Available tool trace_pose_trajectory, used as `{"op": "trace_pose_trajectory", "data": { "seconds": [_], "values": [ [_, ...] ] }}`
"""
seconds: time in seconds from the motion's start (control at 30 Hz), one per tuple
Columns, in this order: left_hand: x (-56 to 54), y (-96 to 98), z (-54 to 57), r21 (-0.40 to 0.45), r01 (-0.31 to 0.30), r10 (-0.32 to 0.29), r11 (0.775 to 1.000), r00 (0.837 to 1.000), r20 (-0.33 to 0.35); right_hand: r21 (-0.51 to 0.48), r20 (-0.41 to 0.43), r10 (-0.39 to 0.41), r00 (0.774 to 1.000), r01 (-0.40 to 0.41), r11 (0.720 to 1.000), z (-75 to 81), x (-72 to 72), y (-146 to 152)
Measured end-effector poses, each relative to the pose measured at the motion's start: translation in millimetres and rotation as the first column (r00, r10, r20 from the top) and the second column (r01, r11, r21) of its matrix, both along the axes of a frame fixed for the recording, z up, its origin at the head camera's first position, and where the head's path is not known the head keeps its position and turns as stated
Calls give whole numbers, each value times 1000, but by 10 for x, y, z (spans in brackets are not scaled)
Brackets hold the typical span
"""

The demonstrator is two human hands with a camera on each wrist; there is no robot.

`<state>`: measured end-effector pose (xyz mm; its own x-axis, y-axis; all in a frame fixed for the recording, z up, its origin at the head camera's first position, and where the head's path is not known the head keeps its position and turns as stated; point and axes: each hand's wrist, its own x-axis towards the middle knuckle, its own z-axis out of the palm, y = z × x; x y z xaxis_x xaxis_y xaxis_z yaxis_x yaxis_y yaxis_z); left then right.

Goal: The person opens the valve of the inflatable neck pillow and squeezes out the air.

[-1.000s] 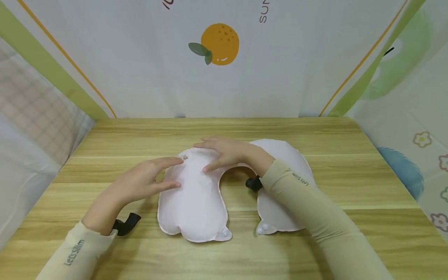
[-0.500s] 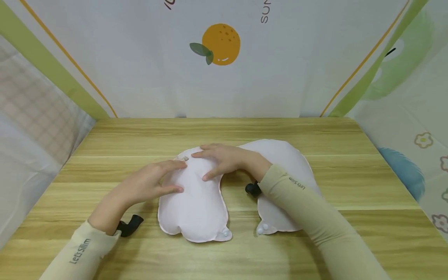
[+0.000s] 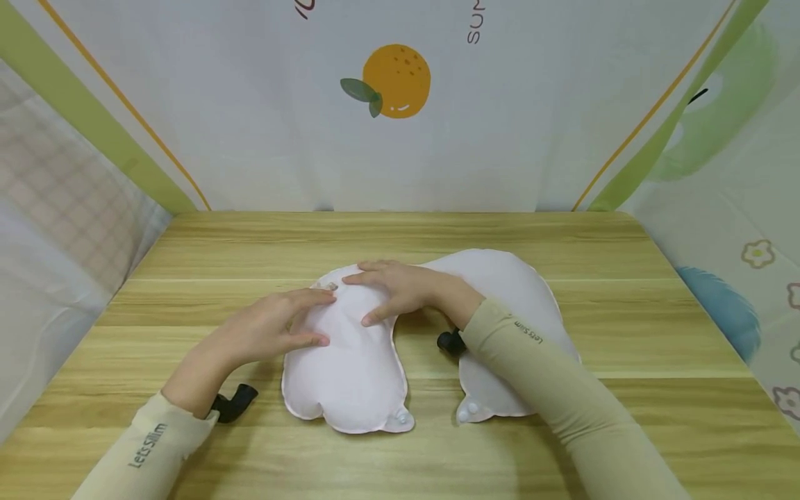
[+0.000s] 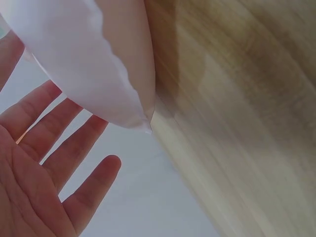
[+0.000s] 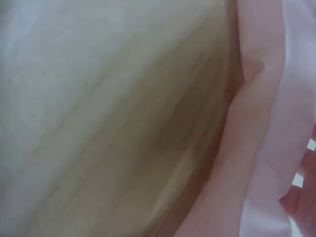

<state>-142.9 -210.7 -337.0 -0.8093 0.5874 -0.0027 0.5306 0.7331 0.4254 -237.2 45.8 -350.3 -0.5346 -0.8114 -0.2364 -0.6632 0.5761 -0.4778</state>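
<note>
Pillow (image 3: pixel 369 361), pale pink and U-shaped, lies flat on the wooden table (image 3: pixel 206 243), its gap facing the person; the table bears the weight, so neither hand needs to lift; left tab (image 3: pixel 400 419) and right tab (image 3: pixel 471 410), each with clear round fasteners, sit apart at the near inner corners. Both hands are placed at the left lobe (image 3: pixel 344 389); this arrangement probably steadies the lobe from two sides and keeps the fingers close to the small fitting (image 3: pixel 332 286), perhaps a valve, at its far outer edge.

Left hand (image 3: pixel 269 325): extends from the outer side, forearm angled inward; the upper fingertips lie just beside the fitting, the thumb lower on the lobe; the left wrist view shows the fingers spread and nearly straight, several tips at the pillow's edge; no pinch is visible.

Right hand (image 3: pixel 406 286): reaches across the gap, forearm slanting over the right lobe (image 3: pixel 487 385); palm faces down, fingers extended, thumb parted toward the near side; nothing is pinched; the pressure applied to the fabric cannot be told.
</note>
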Motion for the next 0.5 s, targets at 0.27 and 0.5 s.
{"op": "trace_pose_trajectory", "data": {
  "seconds": [0.27, 0.5],
  "values": [
    [-7, -8, -17, -7, 7, -7, 1000, 1000, 0, 2, -11, 8, 1000, -8, 1000, -29, 5, -11],
    [-9, -10, -21, -9, 14, -15, 1000, 1000, -4, 23, -25, 22, 999, -22, 999, -36, 10, -18]
  ]
}}
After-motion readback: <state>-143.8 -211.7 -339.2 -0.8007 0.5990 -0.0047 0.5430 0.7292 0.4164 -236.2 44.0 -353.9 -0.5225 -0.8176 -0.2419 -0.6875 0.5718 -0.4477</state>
